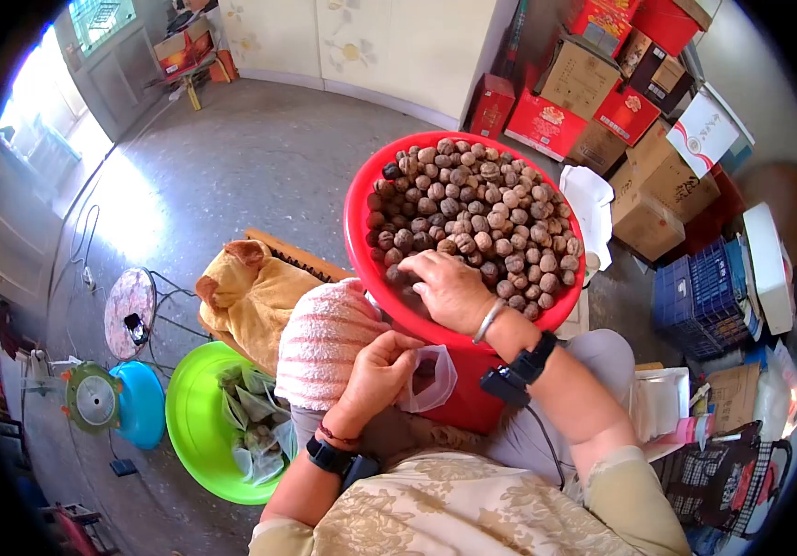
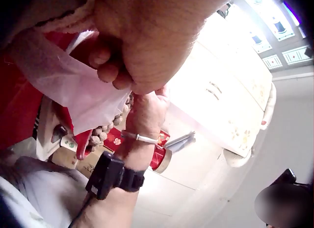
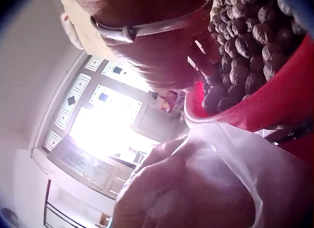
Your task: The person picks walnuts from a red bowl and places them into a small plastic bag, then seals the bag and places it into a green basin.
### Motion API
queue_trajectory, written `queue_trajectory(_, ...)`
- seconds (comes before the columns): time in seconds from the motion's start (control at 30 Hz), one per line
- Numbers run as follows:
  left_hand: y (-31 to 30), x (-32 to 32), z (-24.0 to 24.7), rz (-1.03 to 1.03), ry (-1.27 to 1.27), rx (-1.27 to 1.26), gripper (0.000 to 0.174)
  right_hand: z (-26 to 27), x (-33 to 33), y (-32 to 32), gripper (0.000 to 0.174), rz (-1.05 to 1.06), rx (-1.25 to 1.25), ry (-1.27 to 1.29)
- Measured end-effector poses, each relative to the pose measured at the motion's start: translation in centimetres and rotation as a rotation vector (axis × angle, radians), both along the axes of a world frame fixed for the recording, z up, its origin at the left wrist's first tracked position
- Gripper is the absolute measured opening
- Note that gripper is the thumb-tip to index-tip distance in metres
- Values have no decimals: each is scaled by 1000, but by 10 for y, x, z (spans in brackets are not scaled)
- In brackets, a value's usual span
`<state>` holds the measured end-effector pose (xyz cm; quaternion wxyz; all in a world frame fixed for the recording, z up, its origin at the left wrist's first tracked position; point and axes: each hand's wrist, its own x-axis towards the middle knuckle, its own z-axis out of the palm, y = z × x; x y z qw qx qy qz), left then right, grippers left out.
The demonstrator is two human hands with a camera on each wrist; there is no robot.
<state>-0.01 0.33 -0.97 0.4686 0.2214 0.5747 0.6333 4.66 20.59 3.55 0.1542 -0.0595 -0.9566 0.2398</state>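
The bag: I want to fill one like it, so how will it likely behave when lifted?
The bag looks thin and see-through, so probably light and floppy. Its side creases in the left wrist view, so it may crumple when pushed. The left hand pinches only its edge, so the mouth could sag.

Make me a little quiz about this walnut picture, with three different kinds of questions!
1. True or false: is the left hand pinching a plastic bag?
2. What is the right hand reaching into?
A) a cardboard box
B) a red tub of walnuts
C) a blue crate
3. Fill in the blank: the bundled bags lie in a bright ____ basin.

Key: 1 true; 2 B; 3 green
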Motion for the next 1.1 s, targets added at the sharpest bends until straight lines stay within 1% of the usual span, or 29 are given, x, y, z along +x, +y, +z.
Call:
queue_trajectory(0.03,0,0,-1,6,0,3,12,-6,-8,0,32,6,3,0)
queue_trajectory(0.07,0,-1,-2,4,-12,14,12,-18,-16,2,37,31,69,15)
queue_trajectory(0.1,0,-1,-2,1,-23,25,11,-19,-24,0,43,56,135,30)
queue_trajectory(0.13,-1,-1,2,-1,-16,10,11,-18,-26,-1,45,57,102,-72)
queue_trajectory(0.17,-1,-1,2,2,-17,12,11,-18,-29,-1,45,60,103,-73)
queue_trajectory(0.27,-1,-1,0,8,-25,18,9,-24,-33,2,42,26,119,-195)
queue_trajectory(0.3,-1,-1,-1,9,-21,26,10,-23,-33,3,42,27,122,-197)
queue_trajectory(0.37,0,-1,-4,7,-19,36,10,-20,-34,6,38,-61,127,-313)
queue_trajectory(0.4,0,-2,-5,-3,-1,34,11,-24,-33,8,38,-62,129,-314)
queue_trajectory(0.47,0,-3,-4,-15,16,34,12,-31,-31,14,32,12,126,-263)
queue_trajectory(0.5,-1,-4,-2,-23,3,22,12,-25,-29,13,32,11,127,-263)
queue_trajectory(0.57,-1,-3,0,-31,-11,10,12,-15,-23,11,26,42,92,-306)
queue_trajectory(0.7,1,-1,-5,-5,-2,32,11,9,-20,3,25,12,71,-373)
queue_trajectory(0.77,1,-1,-7,-9,24,46,13,22,-19,-3,21,2,155,-601)
queue_trajectory(0.8,1,-1,-4,-9,14,27,13,21,-17,-1,24,5,108,-608)
queue_trajectory(0.9,0,-1,7,-12,10,-2,13,21,-10,-1,25,-32,87,-634)
queue_trajectory(0.97,2,0,8,-30,12,-4,13,6,-4,5,28,-64,168,-517)
queue_trajectory(1.03,2,0,6,1,21,-14,13,1,4,8,31,-86,196,-431)
queue_trajectory(1.1,1,0,8,-25,34,-32,13,-3,17,13,31,-111,191,-436)
